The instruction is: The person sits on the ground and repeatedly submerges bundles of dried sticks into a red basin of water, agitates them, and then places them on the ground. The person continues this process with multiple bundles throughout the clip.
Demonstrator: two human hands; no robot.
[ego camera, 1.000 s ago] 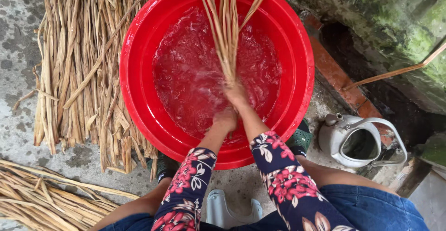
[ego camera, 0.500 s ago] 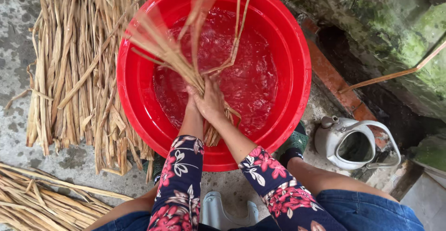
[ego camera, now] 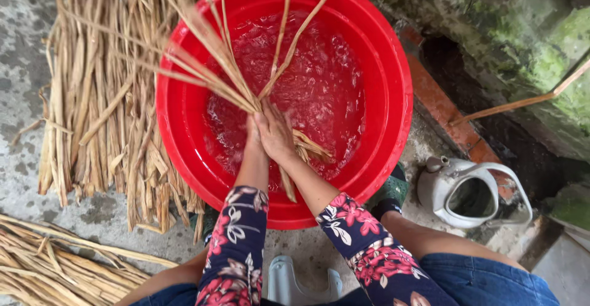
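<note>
Dry reeds [ego camera: 227,66], clasped between both hands [ego camera: 270,135]

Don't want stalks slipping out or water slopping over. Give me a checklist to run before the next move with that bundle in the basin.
1. Both hands on the bundle: left hand and right hand closed around the stalks. Ok.
2. Stalks gathered: tips fan apart above the grip. Not ok.
3. Lower ends in the water: short ends reach the water below the hands. Ok.
4. Water level: well below the red basin rim. Ok.
5. Basin steady on the ground: its base is hidden. Cannot tell.
6. Dry pile outside the basin. Ok.
</note>
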